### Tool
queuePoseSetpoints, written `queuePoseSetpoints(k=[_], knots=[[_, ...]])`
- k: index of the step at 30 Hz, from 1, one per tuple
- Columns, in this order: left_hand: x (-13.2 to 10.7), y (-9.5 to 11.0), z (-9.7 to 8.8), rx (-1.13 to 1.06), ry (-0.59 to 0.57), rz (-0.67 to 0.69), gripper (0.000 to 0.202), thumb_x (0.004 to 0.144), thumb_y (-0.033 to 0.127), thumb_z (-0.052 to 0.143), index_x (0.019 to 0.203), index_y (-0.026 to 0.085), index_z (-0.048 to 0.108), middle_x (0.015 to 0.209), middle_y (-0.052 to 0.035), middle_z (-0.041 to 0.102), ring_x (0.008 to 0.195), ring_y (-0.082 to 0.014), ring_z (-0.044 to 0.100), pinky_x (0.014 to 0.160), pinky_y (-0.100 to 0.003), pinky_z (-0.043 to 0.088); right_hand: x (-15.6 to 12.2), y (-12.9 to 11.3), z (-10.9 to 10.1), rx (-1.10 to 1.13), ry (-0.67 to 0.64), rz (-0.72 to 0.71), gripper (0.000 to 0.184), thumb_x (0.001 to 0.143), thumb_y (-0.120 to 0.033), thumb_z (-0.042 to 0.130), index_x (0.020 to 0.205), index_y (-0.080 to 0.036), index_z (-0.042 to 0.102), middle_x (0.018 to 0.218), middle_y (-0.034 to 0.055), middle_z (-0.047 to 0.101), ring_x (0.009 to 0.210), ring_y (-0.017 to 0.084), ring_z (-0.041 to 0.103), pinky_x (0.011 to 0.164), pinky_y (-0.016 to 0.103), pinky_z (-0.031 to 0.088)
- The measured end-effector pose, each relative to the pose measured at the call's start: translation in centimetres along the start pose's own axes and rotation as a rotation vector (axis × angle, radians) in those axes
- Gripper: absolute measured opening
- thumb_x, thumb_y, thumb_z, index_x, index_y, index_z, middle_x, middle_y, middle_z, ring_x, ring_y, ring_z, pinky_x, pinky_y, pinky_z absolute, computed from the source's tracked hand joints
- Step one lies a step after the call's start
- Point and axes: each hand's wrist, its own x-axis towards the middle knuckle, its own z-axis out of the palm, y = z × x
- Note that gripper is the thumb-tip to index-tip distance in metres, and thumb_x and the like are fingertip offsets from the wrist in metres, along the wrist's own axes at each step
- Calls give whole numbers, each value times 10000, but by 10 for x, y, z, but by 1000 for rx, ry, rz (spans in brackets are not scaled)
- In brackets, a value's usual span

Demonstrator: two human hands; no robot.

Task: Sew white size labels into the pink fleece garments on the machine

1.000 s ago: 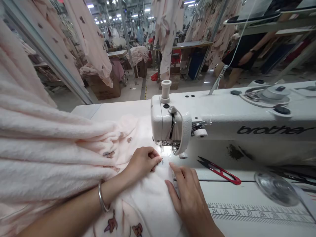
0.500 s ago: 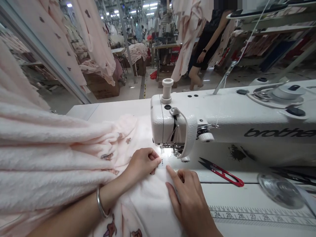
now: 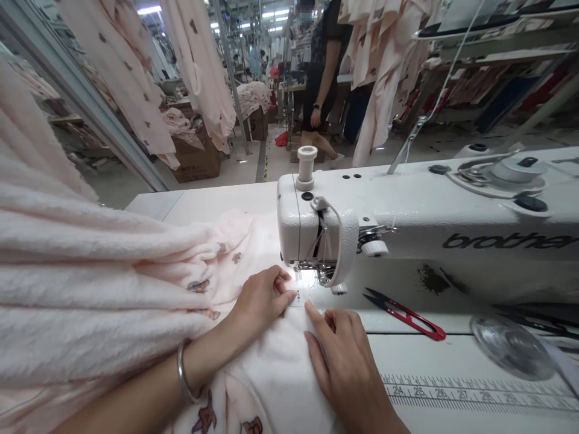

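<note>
A pale pink fleece fabric (image 3: pixel 275 361) with small printed animal figures lies under the head of a white sewing machine (image 3: pixel 312 223). On it, just in front of the lit presser foot, is a small white label (image 3: pixel 299 296) with dark print. My left hand (image 3: pixel 262 298), a silver bangle at its wrist, pinches the left side of this label with thumb and bent fingers. Beside the label's lower right corner, the index fingertip of my right hand (image 3: pixel 341 349) presses on the fabric. Its thumb is spread away and the other fingers are loosely bent.
Red-handled thread snips (image 3: pixel 409 316) lie right of the needle area, near a clear round dish (image 3: pixel 511 348). A printed ruler (image 3: pixel 452 392) runs along the table front. Bunched fabric (image 3: pixel 90 283) fills the left. A person (image 3: pixel 321 78) stands beyond, among hanging garments (image 3: pixel 199 66).
The label shows slightly more print beside my left thumb, and both hands stay nearly in place. In the background the person has moved left, and the hanging garments have shifted right.
</note>
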Motion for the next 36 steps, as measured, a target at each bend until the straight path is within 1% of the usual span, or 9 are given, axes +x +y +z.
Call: queuePoseSetpoints(k=[2,4,7,9,11,15,19,24,36], knots=[[-10,-1,-8,171,51,182,190,872,223,530,1046,163,578,876,-36,647,649,-122,621,633,-251,502,0,0,0,0,-8,-3,395,894,-161,487,1282,-86,487,910,111,451,826,236,415,672,416,462],[-20,-5,-14,368,54,436,234,914,177,461,1115,149,576,1068,-92,620,884,-170,640,780,-302,536,1,0,0,-3,-6,-8,385,896,-166,483,1273,-88,492,914,112,451,827,237,413,674,420,462],[-29,-14,-19,591,-39,764,320,939,173,430,1239,106,521,1279,-139,546,1250,-242,475,1002,-368,480,0,0,1,4,1,-11,373,897,-167,480,1261,-89,497,908,108,450,823,234,410,670,418,464],[-30,-20,-19,694,-120,859,394,948,200,432,1322,77,445,1375,-147,477,1356,-249,350,1087,-382,412,0,1,1,7,-3,-9,372,898,-169,480,1261,-90,495,906,106,449,825,232,410,673,418,467],[-28,-25,-18,746,-175,862,459,953,226,429,1380,65,373,1429,-150,418,1395,-241,281,1124,-379,369,-1,1,1,5,-7,-10,368,901,-171,477,1258,-88,498,908,105,449,830,232,411,678,417,469],[-25,-30,-19,753,-213,851,493,967,233,388,1425,75,300,1469,-150,355,1406,-222,257,1142,-364,342,-1,1,1,5,0,-13,367,906,-172,470,1262,-87,499,918,105,448,847,232,416,697,418,471],[-24,-32,-20,756,-225,880,477,966,219,370,1424,99,313,1480,-145,336,1408,-228,251,1145,-375,334,0,0,1,7,-9,-6,377,909,-167,470,1278,-91,490,934,107,448,861,231,419,723,421,466],[-25,-33,-19,753,-202,904,467,959,200,377,1409,81,338,1453,-162,370,1403,-248,253,1146,-387,338,-1,0,0,7,-7,-1,376,906,-167,473,1275,-97,494,934,104,447,852,228,420,722,416,463],[-26,-34,-16,740,-186,916,477,951,187,381,1414,83,328,1461,-164,357,1392,-247,276,1145,-398,339,-3,-1,0,4,-9,1,378,914,-177,456,1283,-100,485,930,103,462,845,229,431,706,409,467]])
